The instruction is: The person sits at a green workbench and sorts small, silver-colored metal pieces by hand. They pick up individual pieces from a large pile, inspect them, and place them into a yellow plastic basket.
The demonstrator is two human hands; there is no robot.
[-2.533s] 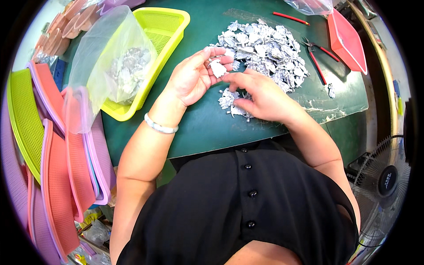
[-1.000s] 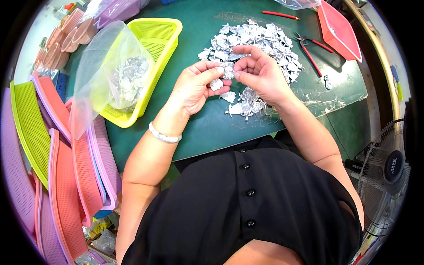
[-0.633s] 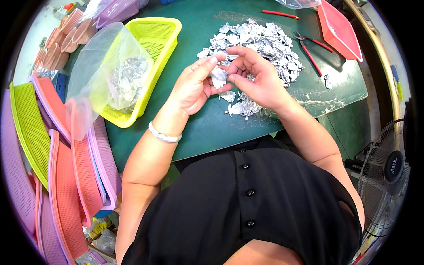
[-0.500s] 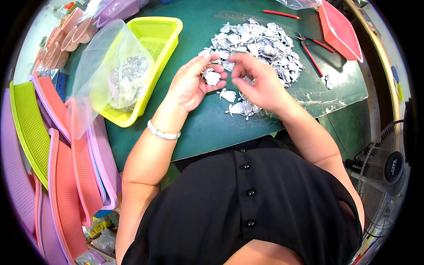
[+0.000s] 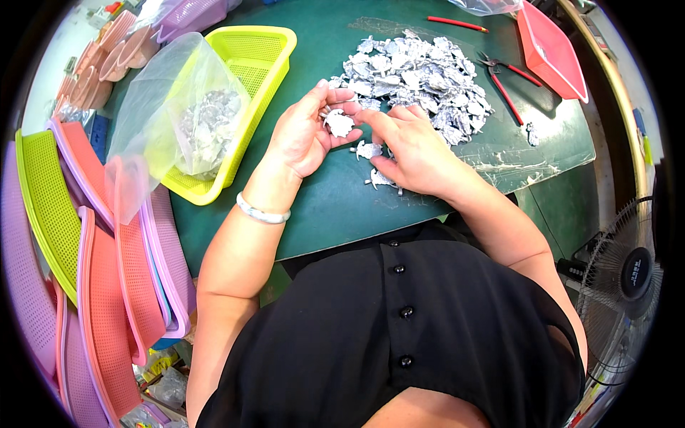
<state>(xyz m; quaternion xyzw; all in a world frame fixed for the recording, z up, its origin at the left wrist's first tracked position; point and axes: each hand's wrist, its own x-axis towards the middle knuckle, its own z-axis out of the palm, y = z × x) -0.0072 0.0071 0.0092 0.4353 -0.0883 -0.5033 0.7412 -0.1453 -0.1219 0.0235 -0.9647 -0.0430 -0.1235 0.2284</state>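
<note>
My left hand [image 5: 303,135] is cupped palm up, its fingers curled around a flat silver metal casting [image 5: 338,123] with a jagged, turtle-like outline. Beside it, my right hand [image 5: 421,153] hovers palm down with index finger and thumb apart; the index fingertip reaches close to the left fingers. Under and next to the right hand lie a loose silver casting [image 5: 368,150] and another casting [image 5: 383,178] near the table's front edge. Just beyond both hands spreads a large pile of similar castings [image 5: 428,71].
A lime-green basket [image 5: 282,53] holds a clear plastic bag [image 5: 153,100] with castings inside. Red-handled cutters [image 5: 505,89], a red rod-like tool [image 5: 457,23] and a pink tray [image 5: 553,64] lie far right. Stacked colored baskets [image 5: 107,307] stand left; a fan [image 5: 628,278] stands right.
My right hand has lowered and shifted slightly left, its index finger stretching out toward my left hand. The left hand has moved slightly left, still holding the casting.
</note>
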